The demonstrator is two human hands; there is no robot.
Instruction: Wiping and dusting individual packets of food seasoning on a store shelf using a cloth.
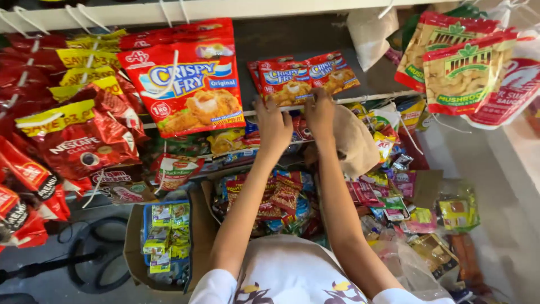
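The left hand (274, 125) and right hand (319, 110) cover the lower edges of the small red breading-mix sachets (306, 77). Fingertip grip unclear. Dark red coffee pouches (22, 186) run off the left edge.

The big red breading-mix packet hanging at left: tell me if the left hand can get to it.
Probably yes. The left hand is on the small red sachets just beside the big red packet, with nothing between them.

Shop display. A white rail (225, 10) along the top carries hooks with red packets (188, 84) and coffee sachets (79, 138) hanging from them. Below, a wire rack (371, 98) bears small red sachets (306, 76). On the floor (50, 281) stand an open cardboard box (135, 247) and a coiled black cable (95, 253).
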